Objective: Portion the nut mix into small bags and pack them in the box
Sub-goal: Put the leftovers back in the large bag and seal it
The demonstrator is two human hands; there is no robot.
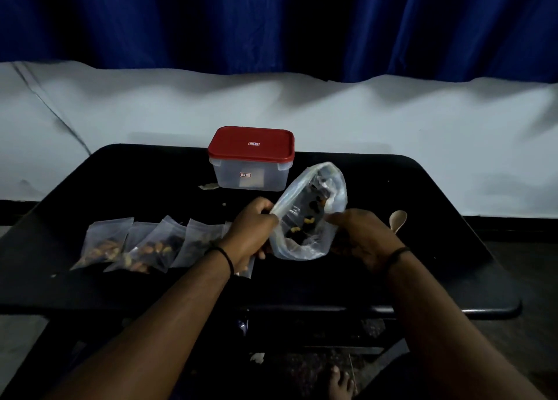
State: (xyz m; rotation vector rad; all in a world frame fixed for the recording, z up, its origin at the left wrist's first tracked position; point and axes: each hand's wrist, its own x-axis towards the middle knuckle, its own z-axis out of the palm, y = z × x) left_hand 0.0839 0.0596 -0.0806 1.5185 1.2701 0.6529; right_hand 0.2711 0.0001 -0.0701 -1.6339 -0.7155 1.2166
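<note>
A large clear plastic bag of nut mix [305, 242] is held up over the middle of the black table [422, 279]; a few cashews and dark pieces show through it. My left hand [250, 227] pinches its left edge and my right hand [365, 236] grips its right edge. Several small filled bags [139, 248] lie in a row on the table to the left of my left hand. The clear box with the red lid [251, 158] stands shut at the table's far middle.
A wooden spoon [398, 220] lies on the table just right of my right hand. A scrap of paper or nut skin [208, 186] sits left of the box. White cloth and a blue curtain lie behind the table. My bare foot [341, 383] shows below.
</note>
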